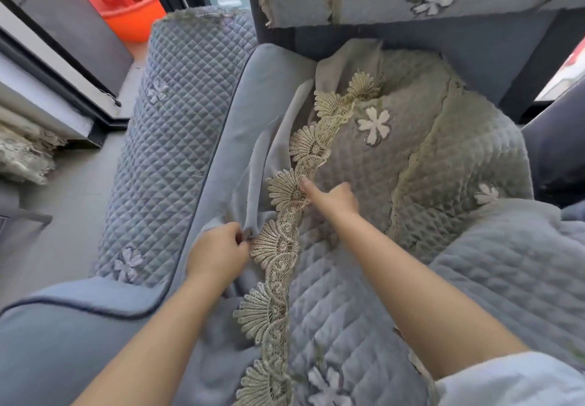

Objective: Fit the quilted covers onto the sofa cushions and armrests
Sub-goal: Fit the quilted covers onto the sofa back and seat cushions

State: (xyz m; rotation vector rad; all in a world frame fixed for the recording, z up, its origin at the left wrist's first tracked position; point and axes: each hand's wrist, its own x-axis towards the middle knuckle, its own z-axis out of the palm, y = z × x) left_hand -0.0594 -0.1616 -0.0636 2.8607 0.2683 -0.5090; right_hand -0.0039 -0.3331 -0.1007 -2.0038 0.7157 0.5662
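— Since the armrest (177, 139) beyond my left fingertips already wears its quilted cover (196, 89), am I right to work the seat now?

— Yes. I see the seat cover (364, 295) lying rumpled across the cushion, under and beyond both hands, its plain flap (269, 165) bunched toward the armrest gap.

— And the lace trim (285, 241)?

— It runs between my hands. My left hand (218, 250) pinches the flap edge just beside the lace, I judge to tuck it down the gap. My right hand (332, 198) curls loosely, forefinger out, pressing the lace flat; it grips nothing.
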